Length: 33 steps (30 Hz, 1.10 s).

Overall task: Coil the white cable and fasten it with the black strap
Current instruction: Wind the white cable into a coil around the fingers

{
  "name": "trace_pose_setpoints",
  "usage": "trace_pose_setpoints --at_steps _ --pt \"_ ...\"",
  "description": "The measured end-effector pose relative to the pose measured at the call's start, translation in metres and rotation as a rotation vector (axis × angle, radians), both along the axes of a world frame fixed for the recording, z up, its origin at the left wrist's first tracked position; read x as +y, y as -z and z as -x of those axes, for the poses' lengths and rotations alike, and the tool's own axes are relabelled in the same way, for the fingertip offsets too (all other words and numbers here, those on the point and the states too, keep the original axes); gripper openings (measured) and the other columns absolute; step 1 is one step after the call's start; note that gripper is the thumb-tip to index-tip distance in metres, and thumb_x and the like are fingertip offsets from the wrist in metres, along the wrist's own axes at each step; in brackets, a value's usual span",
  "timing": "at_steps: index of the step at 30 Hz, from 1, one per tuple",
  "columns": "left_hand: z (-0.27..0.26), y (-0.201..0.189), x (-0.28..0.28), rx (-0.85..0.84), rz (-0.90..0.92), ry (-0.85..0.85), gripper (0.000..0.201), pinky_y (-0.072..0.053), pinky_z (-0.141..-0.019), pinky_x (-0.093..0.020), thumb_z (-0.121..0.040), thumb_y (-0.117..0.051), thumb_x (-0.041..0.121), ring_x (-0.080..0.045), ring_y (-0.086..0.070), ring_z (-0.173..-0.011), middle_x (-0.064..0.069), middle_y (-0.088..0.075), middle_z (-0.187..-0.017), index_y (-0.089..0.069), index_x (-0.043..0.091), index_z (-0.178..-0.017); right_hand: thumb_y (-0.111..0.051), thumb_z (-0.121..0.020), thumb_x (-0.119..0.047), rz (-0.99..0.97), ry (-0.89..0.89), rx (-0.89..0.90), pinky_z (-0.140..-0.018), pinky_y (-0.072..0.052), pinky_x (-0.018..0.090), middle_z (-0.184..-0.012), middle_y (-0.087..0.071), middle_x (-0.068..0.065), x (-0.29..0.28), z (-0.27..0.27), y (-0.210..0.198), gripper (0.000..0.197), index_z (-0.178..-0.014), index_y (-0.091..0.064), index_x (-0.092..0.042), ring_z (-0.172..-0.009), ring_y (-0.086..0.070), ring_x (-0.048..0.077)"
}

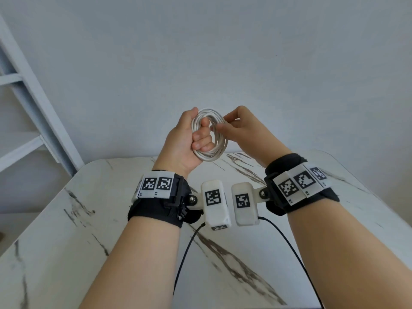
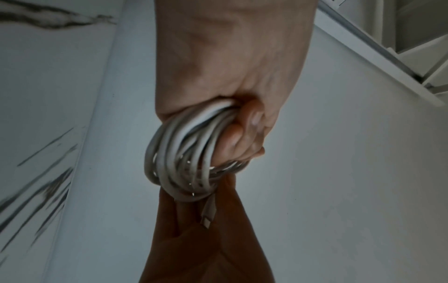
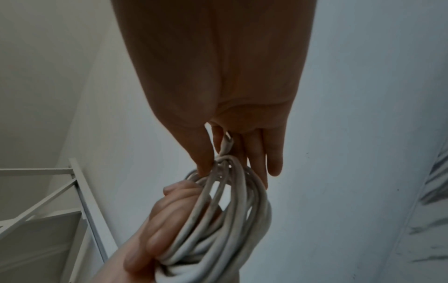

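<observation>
The white cable (image 1: 219, 139) is wound into a coil of several loops, held up in the air above the table's far edge. My left hand (image 1: 189, 136) grips the coil's left side, its fingers curled through the loops (image 2: 184, 153). My right hand (image 1: 236, 128) pinches the coil's right side between thumb and fingertips. The cable's end plug (image 3: 227, 143) sticks up between the right hand's fingers, and the plug (image 2: 206, 220) also shows in the left wrist view. In the right wrist view the coil (image 3: 232, 220) hangs below the pinch. No black strap shows in any view.
A white marble-patterned table (image 1: 66, 253) lies under my forearms. Two thin black wires (image 1: 185, 259) run from the wrist cameras toward me. A white shelf frame (image 1: 33, 103) stands at the left against the pale wall.
</observation>
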<state>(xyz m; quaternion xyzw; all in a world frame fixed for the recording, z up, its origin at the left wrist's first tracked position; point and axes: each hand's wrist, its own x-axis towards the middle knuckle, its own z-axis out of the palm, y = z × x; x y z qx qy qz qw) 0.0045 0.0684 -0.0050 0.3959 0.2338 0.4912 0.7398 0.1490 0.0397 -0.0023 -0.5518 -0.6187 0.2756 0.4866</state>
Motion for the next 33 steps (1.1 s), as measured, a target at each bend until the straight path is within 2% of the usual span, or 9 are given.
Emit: trace_pose_setpoints --at_steps 2,5,12,17,21,26,28,31,33 --pt "-0.001 -0.001 -0.006 -0.014 0.024 0.02 0.046 -0.024 -0.034 -0.019 -0.1 -0.038 0.036 -0.006 -0.023 -0.029 0.006 -0.026 -0.037 -0.05 0.012 -0.062 -0.065 -0.091 -0.023 -0.006 -0.027 0.071 -0.084 -0.057 0.031 -0.085 -0.072 0.004 -0.008 0.0 -0.001 0.029 -0.106 -0.05 -0.004 -0.079 -0.071 0.01" --pt "-0.003 -0.001 -0.014 -0.014 0.055 0.035 0.045 -0.027 -0.035 -0.019 -0.1 -0.038 0.036 -0.007 -0.025 -0.03 0.006 -0.027 -0.038 -0.048 0.013 -0.062 -0.061 -0.093 -0.012 -0.042 -0.012 0.078 -0.064 -0.052 0.014 -0.074 -0.068 -0.005 -0.017 0.002 -0.003 0.019 -0.104 -0.048 -0.005 -0.06 -0.065 -0.003" --pt "0.0 -0.005 -0.026 0.174 -0.005 -0.049 0.038 -0.046 -0.052 -0.026 -0.099 -0.048 0.036 -0.016 -0.047 -0.048 -0.002 -0.047 -0.052 -0.058 0.006 -0.078 -0.057 -0.094 -0.012 -0.107 0.051 0.008 -0.079 -0.057 0.044 -0.082 -0.072 0.007 -0.037 0.0 -0.008 0.013 -0.097 -0.044 -0.009 -0.078 -0.072 0.022" --pt "0.006 -0.006 -0.031 0.287 -0.082 -0.038 0.031 -0.051 -0.066 -0.032 -0.101 -0.047 0.032 -0.022 -0.059 -0.066 -0.007 -0.059 -0.073 -0.062 0.004 -0.097 -0.057 -0.094 -0.015 -0.149 0.115 -0.076 -0.075 -0.055 0.037 -0.09 -0.072 0.014 -0.048 -0.004 -0.01 0.014 -0.096 -0.046 -0.008 -0.083 -0.07 0.021" --pt "0.0 -0.01 -0.044 0.328 -0.162 -0.1 0.023 -0.048 -0.07 -0.032 -0.098 -0.054 0.024 -0.019 -0.056 -0.067 -0.007 -0.058 -0.076 -0.062 0.002 -0.099 -0.057 -0.092 -0.018 -0.158 0.184 -0.036 -0.077 -0.052 0.042 -0.096 -0.07 0.014 -0.052 -0.005 -0.003 0.016 -0.097 -0.046 -0.008 -0.091 -0.065 0.03" --pt "-0.015 -0.01 -0.054 0.823 -0.49 -0.356 0.024 -0.039 -0.062 -0.024 -0.1 -0.042 0.03 -0.009 -0.053 -0.066 0.002 -0.056 -0.08 -0.05 0.011 -0.114 -0.059 -0.09 -0.021 -0.122 0.19 -0.008 -0.078 -0.052 0.041 -0.098 -0.071 0.012 -0.055 -0.008 -0.001 0.018 -0.098 -0.046 -0.009 -0.093 -0.065 0.03" --pt "-0.018 -0.01 -0.056 0.877 -0.532 -0.36 0.022 -0.037 -0.062 -0.024 -0.102 -0.039 0.031 -0.01 -0.051 -0.068 0.002 -0.054 -0.081 -0.047 0.013 -0.112 -0.06 -0.091 -0.023 -0.106 0.192 -0.028 -0.077 -0.052 0.042 -0.097 -0.071 0.01 -0.057 -0.012 0.001 0.021 -0.099 -0.047 -0.009 -0.091 -0.066 0.029" --pt "-0.02 -0.011 -0.057 0.898 -0.545 -0.354 0.021 -0.038 -0.062 -0.025 -0.102 -0.039 0.03 -0.013 -0.051 -0.071 0.001 -0.054 -0.082 -0.045 0.012 -0.111 -0.059 -0.093 -0.028 -0.087 0.197 -0.082 -0.068 -0.048 0.03 -0.086 -0.066 0.0 -0.059 -0.019 0.003 0.019 -0.097 -0.051 -0.011 -0.077 -0.062 0.019" --pt "-0.022 -0.012 -0.058 0.909 -0.559 -0.34 0.02 -0.038 -0.062 -0.024 -0.102 -0.038 0.03 -0.013 -0.05 -0.07 0.0 -0.053 -0.082 -0.044 0.012 -0.111 -0.054 -0.096 -0.026 -0.093 0.229 -0.101 -0.068 -0.047 0.03 -0.082 -0.064 0.001 -0.06 -0.025 0.002 0.016 -0.093 -0.055 -0.01 -0.076 -0.06 0.021"
